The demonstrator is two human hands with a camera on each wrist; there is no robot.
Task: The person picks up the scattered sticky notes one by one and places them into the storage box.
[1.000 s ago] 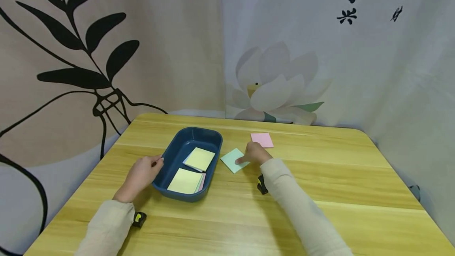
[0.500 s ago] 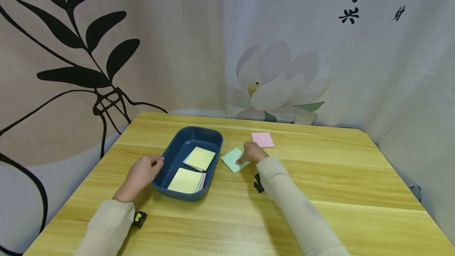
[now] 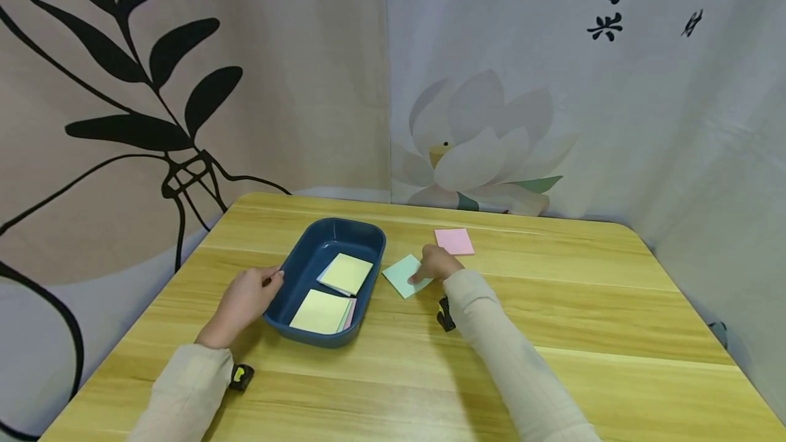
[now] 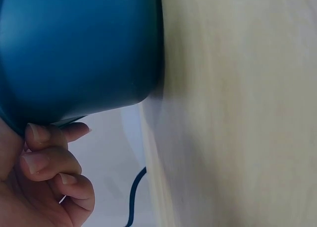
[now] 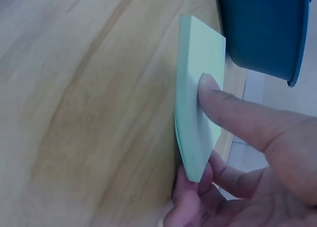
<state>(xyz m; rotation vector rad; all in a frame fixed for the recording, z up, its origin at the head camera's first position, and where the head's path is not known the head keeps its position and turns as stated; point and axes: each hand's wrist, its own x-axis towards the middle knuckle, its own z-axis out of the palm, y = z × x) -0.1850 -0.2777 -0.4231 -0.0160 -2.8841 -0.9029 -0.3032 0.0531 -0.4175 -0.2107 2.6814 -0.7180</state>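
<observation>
My left hand (image 3: 242, 302) pinches the left rim of a dark blue plastic tray (image 3: 276, 336); the left wrist view shows thumb and curled fingers at that rim (image 4: 47, 120). Inside the tray lie two small stacks of sticky notes, each with a yellow pad (image 3: 321, 311) on top; green and pink edges peek out beneath the nearer one. To the tray's right, my right hand (image 3: 439, 263) holds a mint green sticky note pad (image 3: 402, 274). Its thumb (image 5: 237, 113) presses the top face while the other fingers curl at the near corner, partly hidden by the pad.
A pink sticky note pad (image 3: 456, 241) lies just beyond my right hand. All this stands on a light wooden table (image 3: 552, 319). Behind it hangs a printed curtain (image 3: 319, 87), close to the table's far edge.
My right wrist and forearm have shifted slightly left, with the thumb staying on the green pad. The left hand and the tray hold their place.
</observation>
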